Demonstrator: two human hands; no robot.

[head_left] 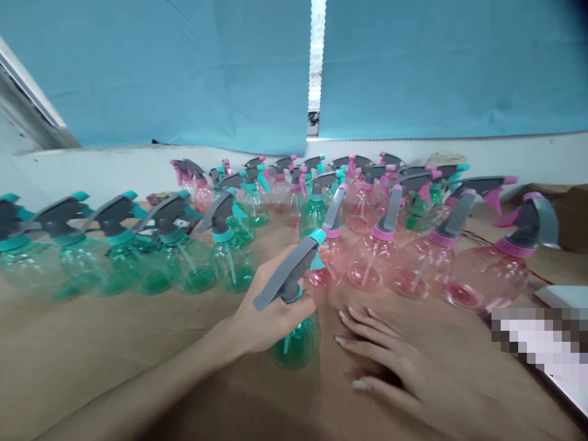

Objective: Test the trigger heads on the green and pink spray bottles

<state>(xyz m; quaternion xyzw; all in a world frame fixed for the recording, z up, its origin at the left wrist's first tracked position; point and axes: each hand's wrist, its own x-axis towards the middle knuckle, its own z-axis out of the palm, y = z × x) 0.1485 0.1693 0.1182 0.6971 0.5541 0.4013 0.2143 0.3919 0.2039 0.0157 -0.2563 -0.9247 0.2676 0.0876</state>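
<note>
My left hand point(271, 306) is wrapped round the neck of a green spray bottle point(296, 346) with a grey and teal trigger head. The fingers partly hide the bottle's neck and upper body. My right hand point(390, 355) lies on the brown table surface to the right of that bottle, fingers spread and holding nothing. Just beyond it stands a row of pink spray bottles point(372, 260) with grey heads and pink collars. Left of my left hand runs a row of green spray bottles point(186, 263) with teal collars.
More pink and green spray bottles point(316, 211) crowd the table's back, near the white wall point(114, 171). Blue curtains point(184, 73) hang behind. At the right are a pixelated flat object point(542, 349), a white thing point(565, 300) and a brown box point(569, 214).
</note>
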